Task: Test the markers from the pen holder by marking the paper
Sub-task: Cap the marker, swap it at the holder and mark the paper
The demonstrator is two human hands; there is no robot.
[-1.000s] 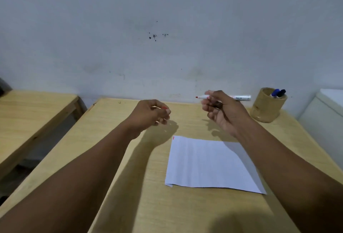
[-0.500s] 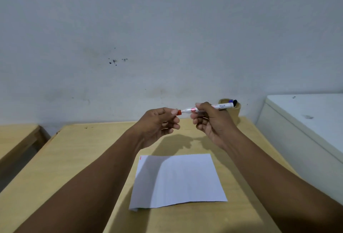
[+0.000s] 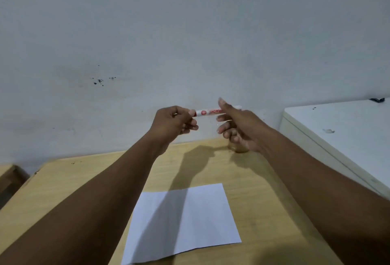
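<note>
A white marker with red print [image 3: 207, 112] is held level in the air in front of the wall. My left hand [image 3: 175, 124] pinches its left, capped end. My right hand [image 3: 238, 126] is at its right end, the barrel passing behind the raised index finger; the other fingers are spread loosely. The white paper [image 3: 183, 222] lies flat on the wooden table [image 3: 63, 182] below my arms, partly in shadow. Only the base of the pen holder [image 3: 240, 149] shows under my right hand; its markers are hidden.
A white cabinet top [image 3: 337, 136] stands close on the right of the table, with a small dark object [image 3: 377, 100] at its far edge. The corner of another wooden table [image 3: 7, 173] shows at far left. A grey wall runs behind.
The red tip was bare; my left hand brought the cap to it and the hands closed together. My right fingers have since spread. The view has tilted upward.
</note>
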